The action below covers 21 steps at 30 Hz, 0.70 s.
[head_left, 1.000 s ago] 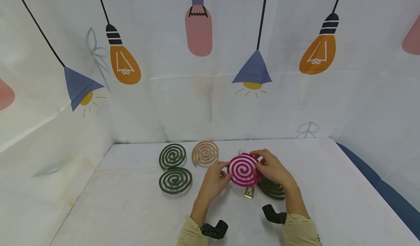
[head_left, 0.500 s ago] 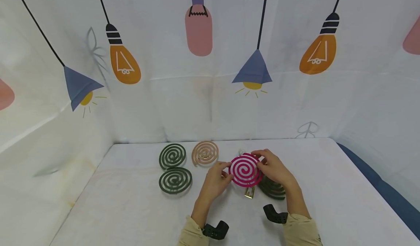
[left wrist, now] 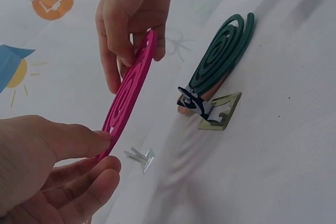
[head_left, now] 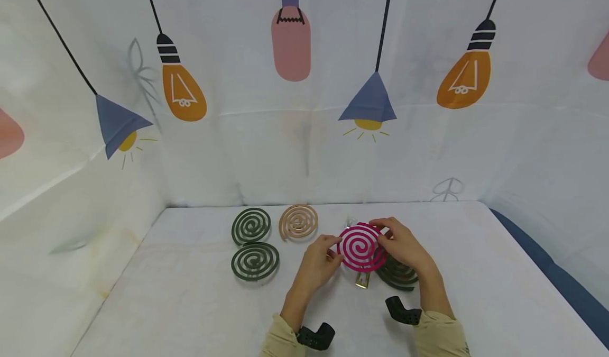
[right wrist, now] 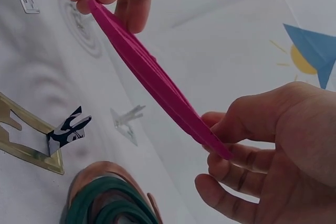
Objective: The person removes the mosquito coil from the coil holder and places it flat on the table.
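A pink spiral coil [head_left: 361, 247] is held up above the table between two hands. The left hand [head_left: 317, 264] pinches its left edge; the right hand [head_left: 404, 246] pinches its upper right edge. Both wrist views show the coil [left wrist: 126, 95] [right wrist: 152, 80] nearly edge-on, clear of the surface. Below it lies a gold metal stand [head_left: 362, 280] with an upturned prong, beside a green coil [head_left: 398, 275] that has a brown one under it in the right wrist view. A small silvery stand [left wrist: 140, 158] lies behind.
Two green coils [head_left: 250, 226] [head_left: 255, 262] lie at the left of the white table [head_left: 166, 304], one behind the other and nearly touching. A tan coil [head_left: 297, 222] lies near the back edge. A patterned cloth wall [head_left: 266, 150] stands behind.
Both hands and the pink coil have shifted slightly right in the head view, which itself has moved a little. The grip on the coil is unchanged.
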{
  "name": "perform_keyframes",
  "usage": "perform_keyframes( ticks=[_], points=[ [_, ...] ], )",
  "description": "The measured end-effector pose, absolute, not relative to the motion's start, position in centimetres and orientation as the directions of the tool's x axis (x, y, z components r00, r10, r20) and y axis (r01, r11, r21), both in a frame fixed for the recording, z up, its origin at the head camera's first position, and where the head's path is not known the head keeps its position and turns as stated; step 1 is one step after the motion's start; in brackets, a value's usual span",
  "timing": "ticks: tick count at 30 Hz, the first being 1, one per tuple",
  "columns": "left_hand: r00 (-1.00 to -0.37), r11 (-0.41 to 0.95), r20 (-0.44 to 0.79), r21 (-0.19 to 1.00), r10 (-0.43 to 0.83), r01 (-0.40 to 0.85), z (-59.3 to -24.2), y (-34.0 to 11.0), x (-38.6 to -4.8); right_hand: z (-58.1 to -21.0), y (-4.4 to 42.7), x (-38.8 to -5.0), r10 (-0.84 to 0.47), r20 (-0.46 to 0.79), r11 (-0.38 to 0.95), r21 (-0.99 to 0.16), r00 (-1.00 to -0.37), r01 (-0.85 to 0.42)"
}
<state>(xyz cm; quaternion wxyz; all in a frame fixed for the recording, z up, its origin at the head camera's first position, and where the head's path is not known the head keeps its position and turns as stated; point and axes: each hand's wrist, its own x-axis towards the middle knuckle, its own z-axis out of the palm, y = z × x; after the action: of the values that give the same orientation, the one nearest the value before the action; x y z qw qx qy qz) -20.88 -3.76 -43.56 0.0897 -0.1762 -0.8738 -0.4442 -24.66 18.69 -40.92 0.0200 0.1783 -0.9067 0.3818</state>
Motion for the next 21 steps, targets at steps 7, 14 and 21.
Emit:
perform_keyframes(
  ticks=[7,14,21],
  points=[
    [-0.912,0.533,0.338,0.740,0.232,0.410,-43.9,-3.4,-21.0,-40.9,18.9,-24.6,-0.301,0.159,0.646,-0.691,-0.940,-0.324],
    [-0.914,0.507,0.328,0.760,0.240,0.406,-43.7,-3.0,-20.8,-40.5,19.3,-24.4,-0.296,0.124,0.657,-0.693,-0.947,-0.297],
    [-0.919,0.510,0.304,0.765,0.252,0.393,-43.8,-2.7,-20.5,-40.4,19.7,-24.3,-0.296,0.092,0.649,-0.711,-0.951,-0.271]
  ],
)
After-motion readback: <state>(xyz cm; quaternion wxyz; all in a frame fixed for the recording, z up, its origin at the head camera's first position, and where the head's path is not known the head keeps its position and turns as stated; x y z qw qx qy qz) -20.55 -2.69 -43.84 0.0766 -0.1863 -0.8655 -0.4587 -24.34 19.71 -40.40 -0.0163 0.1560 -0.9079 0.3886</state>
